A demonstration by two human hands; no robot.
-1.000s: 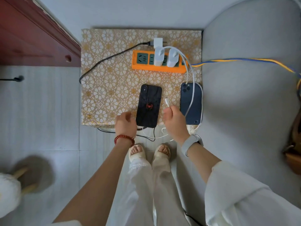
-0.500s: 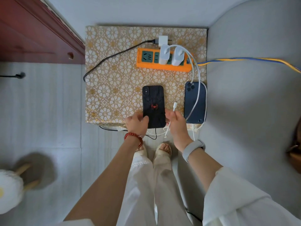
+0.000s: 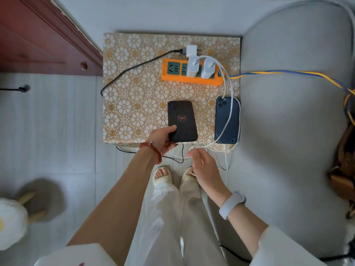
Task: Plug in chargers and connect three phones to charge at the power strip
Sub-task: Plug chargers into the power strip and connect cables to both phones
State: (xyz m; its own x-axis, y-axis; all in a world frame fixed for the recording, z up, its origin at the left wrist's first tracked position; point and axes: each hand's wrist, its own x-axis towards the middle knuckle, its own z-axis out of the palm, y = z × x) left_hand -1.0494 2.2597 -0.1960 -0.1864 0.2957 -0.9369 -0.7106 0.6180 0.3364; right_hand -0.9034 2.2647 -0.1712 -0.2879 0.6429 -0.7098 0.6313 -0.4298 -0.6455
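While left hand (image 3: 163,139) grips black phone (image 3: 182,120), right hand (image 3: 203,166) pinches white cable (image 3: 229,104); blue phone (image 3: 227,120) beside.

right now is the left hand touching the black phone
Touching. The head view shows the left hand gripping the near left corner of the black phone, thumb lying on its back.

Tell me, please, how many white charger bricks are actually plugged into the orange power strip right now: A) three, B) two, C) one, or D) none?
B: two white bricks stand side by side in the orange power strip, while a third white brick lies on the patterned cloth behind it, unplugged.
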